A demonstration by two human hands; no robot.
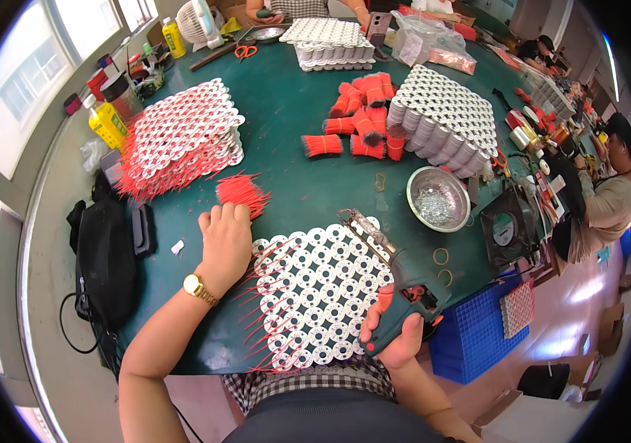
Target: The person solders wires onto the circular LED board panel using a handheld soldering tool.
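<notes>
My right hand (pixel 402 345) grips the handle of a dark green soldering gun (pixel 397 295) with a red trigger. Its metal front end points up and left over the far right part of a panel of round white circuit boards (pixel 319 292). Thin red wires stick out along that panel's left edge. My left hand (pixel 227 240), with a gold watch on the wrist, is closed with fingers curled at the near edge of a loose pile of red wires (pixel 243 193). The undersides of its fingertips are hidden.
Beyond the left hand stands a wired panel stack (pixel 183 133); a bare panel stack (pixel 445 118) is far right, beside red wire bundles (pixel 363 118). A metal bowl (pixel 438 199) and black fan (pixel 507 225) stand right. A black bag (pixel 105 251) lies left. Other people work around the table.
</notes>
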